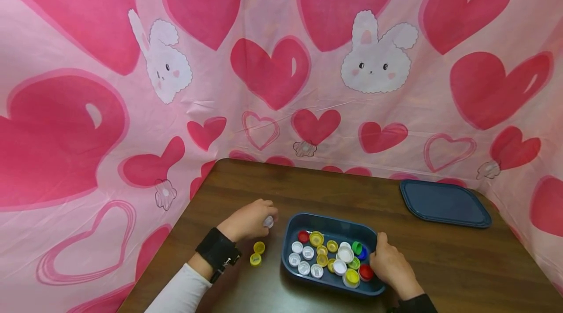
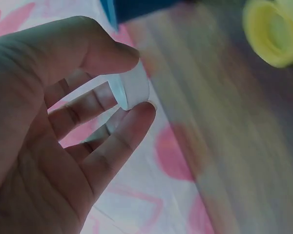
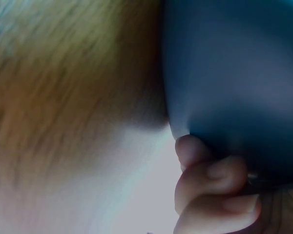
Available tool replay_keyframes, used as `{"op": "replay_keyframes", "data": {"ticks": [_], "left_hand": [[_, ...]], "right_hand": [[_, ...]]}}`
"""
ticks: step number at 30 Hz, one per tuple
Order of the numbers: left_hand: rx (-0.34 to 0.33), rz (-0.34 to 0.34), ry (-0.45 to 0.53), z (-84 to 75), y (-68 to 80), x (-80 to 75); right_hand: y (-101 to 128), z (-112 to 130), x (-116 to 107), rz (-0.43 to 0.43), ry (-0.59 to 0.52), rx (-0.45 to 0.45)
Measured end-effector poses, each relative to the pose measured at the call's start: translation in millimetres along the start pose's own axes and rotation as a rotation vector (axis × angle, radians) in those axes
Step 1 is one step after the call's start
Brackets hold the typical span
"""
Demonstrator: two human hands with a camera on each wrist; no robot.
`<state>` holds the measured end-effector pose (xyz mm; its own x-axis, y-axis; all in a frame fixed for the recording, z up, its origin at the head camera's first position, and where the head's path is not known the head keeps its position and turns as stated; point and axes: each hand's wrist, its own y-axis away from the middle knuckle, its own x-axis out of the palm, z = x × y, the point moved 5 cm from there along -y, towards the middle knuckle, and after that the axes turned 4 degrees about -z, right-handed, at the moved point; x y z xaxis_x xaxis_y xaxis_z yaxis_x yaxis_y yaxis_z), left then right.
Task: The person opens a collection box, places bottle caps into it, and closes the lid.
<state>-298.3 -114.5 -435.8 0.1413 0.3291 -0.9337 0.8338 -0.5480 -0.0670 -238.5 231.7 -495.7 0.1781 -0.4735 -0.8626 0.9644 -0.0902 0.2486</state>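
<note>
My left hand pinches a white bottle cap between thumb and fingertips, above the table left of a dark blue tub. Below that hand, two yellow bottle caps lie close together on the wood. The dark blue tub holds several bottle caps: white ones at the left, yellow ones in the middle, and a mixed pile of white, green, blue, yellow and red at the right. At the tub's right end, my right hand grips its wall; curled fingers show against the tub's side in the right wrist view.
A dark blue lid lies flat at the back right of the brown wooden table. Behind and to the left hangs a pink cloth printed with hearts and rabbits, meeting the table's edges.
</note>
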Motion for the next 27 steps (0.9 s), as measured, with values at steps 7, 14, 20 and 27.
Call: {"op": "replay_keyframes", "data": {"ticks": [7,14,20,27], "left_hand": [[0.064,0.030,0.004,-34.2,-16.4,2.1],[0.150,0.079,-0.039,-68.4,-29.7,16.4],[0.257,0.119,-0.128,-95.4,-38.3,32.7],[0.349,0.140,-0.199,-117.6,-44.0,38.5]], "right_hand": [[0.3,-0.5,-0.7,-0.007,0.002,0.000],[0.5,-1.4,1.0,0.000,0.000,0.007],[-0.2,-2.3,2.0,0.005,-0.007,0.011],[-1.7,-1.8,1.5,0.009,-0.015,0.022]]}}
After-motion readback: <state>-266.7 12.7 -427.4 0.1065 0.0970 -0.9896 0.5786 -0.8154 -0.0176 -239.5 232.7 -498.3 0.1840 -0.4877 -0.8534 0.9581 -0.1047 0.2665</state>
